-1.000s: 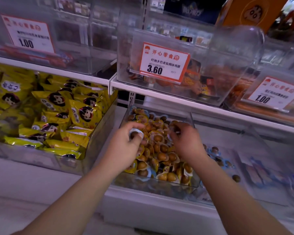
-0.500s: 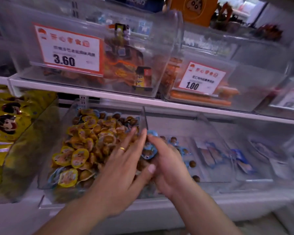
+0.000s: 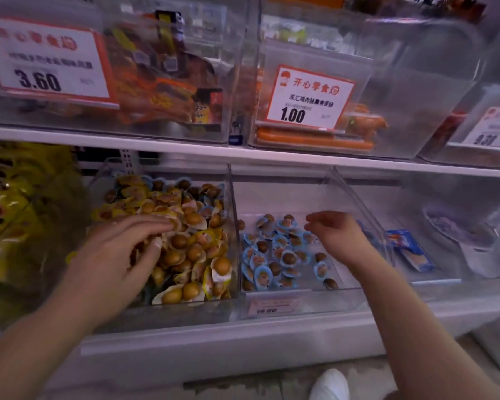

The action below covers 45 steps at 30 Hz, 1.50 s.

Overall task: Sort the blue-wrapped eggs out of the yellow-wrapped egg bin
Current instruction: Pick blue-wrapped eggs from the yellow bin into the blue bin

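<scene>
Both bare forearms reach forward and up from the lower edge of the view. The left hand (image 3: 119,249) lies palm-down over the yellow bin (image 3: 162,313), fingers (image 3: 156,223) stretched out nearly straight toward the right, the thumb angled down into the bin's pile. The right hand (image 3: 334,235) hangs just right of that bin, above its neighbour – wrist bent, fingers loosely curled downward, holding nothing.
</scene>
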Available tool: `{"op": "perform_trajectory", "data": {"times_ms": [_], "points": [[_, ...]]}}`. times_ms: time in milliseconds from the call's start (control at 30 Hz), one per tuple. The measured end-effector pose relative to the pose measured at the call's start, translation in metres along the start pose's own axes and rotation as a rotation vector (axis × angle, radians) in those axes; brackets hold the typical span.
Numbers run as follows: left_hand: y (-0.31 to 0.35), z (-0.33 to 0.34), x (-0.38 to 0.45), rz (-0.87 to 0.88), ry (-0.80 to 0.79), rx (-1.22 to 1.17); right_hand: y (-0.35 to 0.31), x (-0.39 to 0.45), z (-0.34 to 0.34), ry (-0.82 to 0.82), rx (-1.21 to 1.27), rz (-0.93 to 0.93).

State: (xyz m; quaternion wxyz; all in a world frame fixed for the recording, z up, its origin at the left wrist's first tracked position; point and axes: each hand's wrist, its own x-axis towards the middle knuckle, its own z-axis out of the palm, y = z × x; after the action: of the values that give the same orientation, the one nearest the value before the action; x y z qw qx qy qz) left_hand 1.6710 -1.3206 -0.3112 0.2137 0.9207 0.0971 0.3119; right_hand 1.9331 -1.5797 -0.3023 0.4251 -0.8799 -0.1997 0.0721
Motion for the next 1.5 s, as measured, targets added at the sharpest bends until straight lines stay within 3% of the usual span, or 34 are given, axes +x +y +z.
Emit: {"op": "perform_trajectory", "data": {"times_ms": [100, 200, 333, 433, 533, 700, 867, 1000, 1133, 1200, 1333, 1500], "points": [[-0.009, -0.033, -0.023, -0.042, 0.083, 0.060, -0.034, -0.012, 0.021, 0.165, 0.221, -0.163], [-0.017, -0.068, -0.052, -0.176, 0.176, 0.071, -0.083, -0.043, 0.058, 0.142, 0.338, -0.379], [-0.021, -0.087, -0.095, -0.348, 0.306, 0.008, -0.138, -0.094, 0.124, -0.221, 0.062, -0.743], [-0.024, -0.083, -0.109, -0.383, 0.301, -0.011, -0.149, -0.108, 0.173, -0.519, -0.194, -0.915], [-0.027, -0.072, -0.103, -0.351, 0.248, 0.008, -0.145, -0.101, 0.198, -0.585, -0.405, -0.932], [-0.042, -0.059, -0.083, -0.285, 0.185, 0.014, -0.145, -0.068, 0.195, -0.598, -0.383, -0.878], [-0.054, -0.054, -0.064, -0.187, 0.031, 0.318, -0.138, -0.032, 0.170, -0.454, -0.463, -0.754], [-0.051, -0.045, -0.056, -0.212, -0.129, 0.611, -0.129, -0.021, 0.156, -0.330, -0.447, -0.664], [-0.050, -0.048, -0.050, -0.239, -0.204, 0.579, -0.133, -0.037, 0.162, -0.200, -0.438, -0.864], [-0.048, -0.053, -0.047, -0.299, -0.263, 0.535, -0.140, -0.046, 0.168, -0.260, -0.439, -0.947], [-0.038, -0.057, -0.037, -0.401, -0.401, 0.549, -0.146, -0.056, 0.187, -0.500, -0.498, -0.855], [-0.036, -0.055, -0.034, -0.405, -0.451, 0.556, -0.138, -0.052, 0.196, -0.495, -0.608, -0.839]]}}
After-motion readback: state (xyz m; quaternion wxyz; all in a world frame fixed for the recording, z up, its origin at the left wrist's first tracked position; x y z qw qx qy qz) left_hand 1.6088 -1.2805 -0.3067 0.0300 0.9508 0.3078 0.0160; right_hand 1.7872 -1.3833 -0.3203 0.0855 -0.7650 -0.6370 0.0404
